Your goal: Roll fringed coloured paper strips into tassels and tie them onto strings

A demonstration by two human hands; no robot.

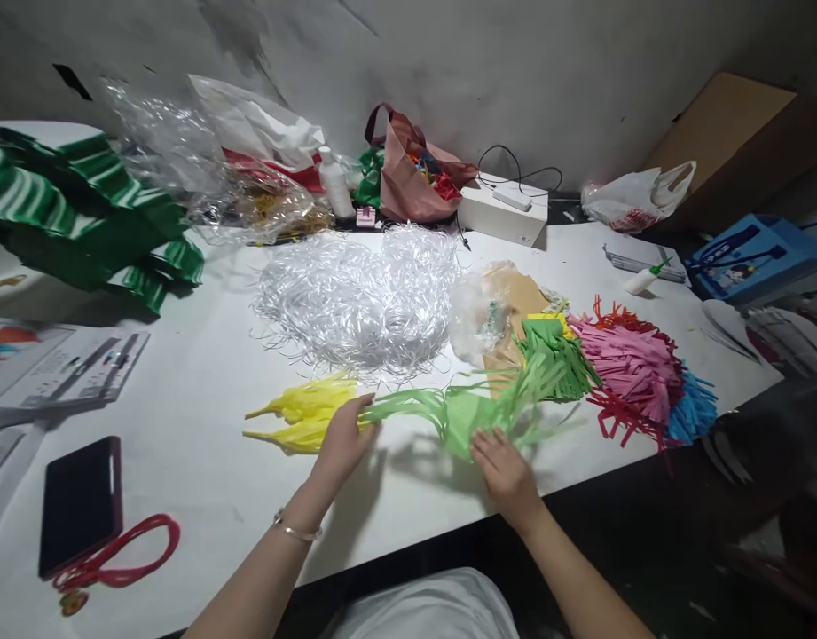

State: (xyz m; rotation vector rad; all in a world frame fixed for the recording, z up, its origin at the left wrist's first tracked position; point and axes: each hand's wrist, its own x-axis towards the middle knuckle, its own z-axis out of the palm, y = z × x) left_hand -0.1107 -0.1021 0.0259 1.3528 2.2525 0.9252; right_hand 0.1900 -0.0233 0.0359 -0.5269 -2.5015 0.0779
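Observation:
A light green fringed paper piece (448,410) lies stretched across the white table (201,417) in front of me. My left hand (345,437) pinches its left end, right beside two yellow fringed paper bundles (305,415). My right hand (505,466) grips the green paper's wider right part, fingers curled over it. A darker green fringed stack (558,355) lies just beyond my right hand.
A big heap of white shredded plastic strips (361,297) lies behind. Pink (631,359), red and blue (694,410) fringed paper sit at the right. A phone (81,501) with red lanyard (125,555) lies front left. Green-and-white striped paper (82,213), bags and a white box (502,211) line the back.

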